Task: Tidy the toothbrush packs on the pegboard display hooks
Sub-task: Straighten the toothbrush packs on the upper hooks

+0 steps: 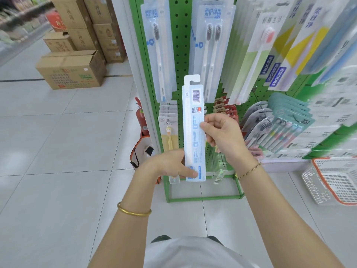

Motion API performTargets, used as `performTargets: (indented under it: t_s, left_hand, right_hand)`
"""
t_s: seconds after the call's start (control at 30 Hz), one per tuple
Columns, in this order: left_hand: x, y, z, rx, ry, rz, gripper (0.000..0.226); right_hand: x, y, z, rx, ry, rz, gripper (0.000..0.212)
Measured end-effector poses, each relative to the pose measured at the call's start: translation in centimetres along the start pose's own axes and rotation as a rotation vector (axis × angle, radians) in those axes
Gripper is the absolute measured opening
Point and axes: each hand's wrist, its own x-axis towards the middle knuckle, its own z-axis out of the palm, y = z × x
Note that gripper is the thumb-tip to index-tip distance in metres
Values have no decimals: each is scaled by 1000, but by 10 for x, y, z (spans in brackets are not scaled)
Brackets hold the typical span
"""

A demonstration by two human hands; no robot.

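I hold a long pale-blue toothbrush pack (194,132) upright in front of the green pegboard (181,45), its printed back with a barcode facing me and its hang tab at the top. My left hand (170,164) pinches the pack's lower end, thumb across the front. Around the pack's right edge at mid-height, my right hand (222,132) grips it. Above hang two packs of the same blue kind, one (158,51) to the left and one (210,49) to the right. Small yellow toothbrush cards (168,124) hang lower left.
More toothbrush packs (278,51) hang to the right, with multi-brush packs (280,126) below them. A white and orange basket (334,180) sits on the floor at right. Cardboard boxes (71,70) are stacked at the back left. A red fire extinguisher (142,117) stands beside the rack.
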Motion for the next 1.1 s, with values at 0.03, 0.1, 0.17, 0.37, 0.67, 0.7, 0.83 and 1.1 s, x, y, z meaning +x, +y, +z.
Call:
performTargets:
  t_s: [0.03, 0.1, 0.17, 0.37, 0.67, 0.7, 0.83, 1.1]
  left_hand:
    - [-1, -1, 0, -19, 21, 4, 45]
    - [-6, 4, 0, -133, 166, 64, 40]
    - [-14, 14, -1, -259, 420, 121, 46]
    - [-27, 39, -8, -428, 654, 391, 40]
    - [-43, 68, -27, -416, 630, 422, 23]
    - [-45, 70, -31, -417, 646, 419, 21]
    - [-56, 77, -51, -409, 645, 441, 41]
    - [-71, 92, -85, -381, 801, 558, 38]
  right_hand:
    - [-1, 0, 1, -7, 11, -3, 4]
    - [-4, -1, 2, -13, 37, -12, 3]
    - [-7, -2, 4, -25, 59, -31, 3]
    - [-15, -16, 13, -3, 34, -163, 15]
    - [-20, -32, 19, -91, -70, -405, 40]
    - [-19, -35, 18, -74, -66, -401, 42]
    - [-9, -57, 17, 8, 13, -362, 28]
    - [18, -92, 31, -45, -40, -324, 10]
